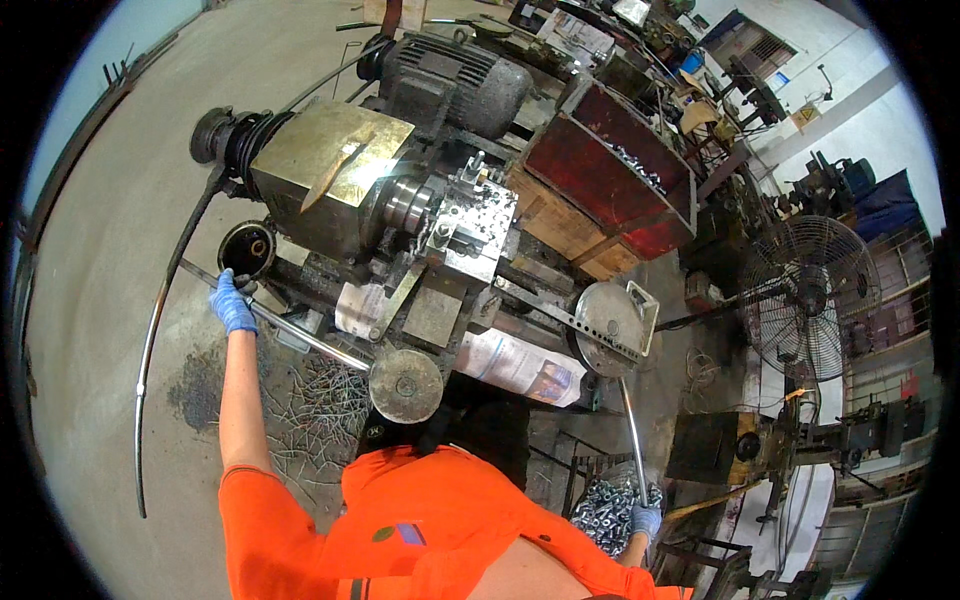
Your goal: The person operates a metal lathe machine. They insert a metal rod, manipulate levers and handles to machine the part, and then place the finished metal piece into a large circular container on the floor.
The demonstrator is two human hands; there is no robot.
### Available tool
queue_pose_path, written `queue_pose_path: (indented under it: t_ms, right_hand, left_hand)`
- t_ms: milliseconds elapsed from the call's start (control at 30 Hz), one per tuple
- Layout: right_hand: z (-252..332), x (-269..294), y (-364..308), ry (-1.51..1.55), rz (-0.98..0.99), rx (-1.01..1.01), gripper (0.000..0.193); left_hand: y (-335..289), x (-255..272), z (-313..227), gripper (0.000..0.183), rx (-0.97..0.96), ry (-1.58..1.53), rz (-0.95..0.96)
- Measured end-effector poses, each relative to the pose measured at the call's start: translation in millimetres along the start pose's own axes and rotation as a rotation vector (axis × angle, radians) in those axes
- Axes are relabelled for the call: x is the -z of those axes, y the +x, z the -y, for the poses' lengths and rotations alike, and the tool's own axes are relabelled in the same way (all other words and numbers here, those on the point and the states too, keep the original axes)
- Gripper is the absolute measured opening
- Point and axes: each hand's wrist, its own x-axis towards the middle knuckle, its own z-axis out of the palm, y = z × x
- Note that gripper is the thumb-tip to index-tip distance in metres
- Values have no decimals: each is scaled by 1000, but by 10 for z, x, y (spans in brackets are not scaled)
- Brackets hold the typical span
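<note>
My left hand (233, 304), in a blue glove, is closed around a long metal lever (315, 340) that runs to a round metal disc (405, 386) in front of me. Far to the lower right, my right hand (646, 520), also gloved in blue, grips the end of a second steel lever (633, 430). That lever slopes down from a larger round plate (609, 325). Between and beyond both hands stands a lathe-like machine with a chuck (408, 204) and a tool block (474, 232) speckled with chips. Under my right hand sits a heap of small metal parts (602, 512).
A brass-coloured housing (330, 160) and a motor (455, 85) stand behind the chuck. A red bin (610, 170) rests on wood at the back right. Wire-like metal scrap (325, 400) litters the floor at left. A large fan (808, 298) stands at right.
</note>
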Motion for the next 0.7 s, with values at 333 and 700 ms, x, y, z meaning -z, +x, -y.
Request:
queue_pose_path:
  t_ms: [333, 700]
  right_hand:
    - [-264, -228, 177, -69, -53, -112, 47]
    - [-299, -294, 148, -36, -110, -59, 45]
  left_hand:
    - [-49, -74, -55, 19, 26, 49, 0]
    - [-25, -61, -45, 18, 31, 30, 1]
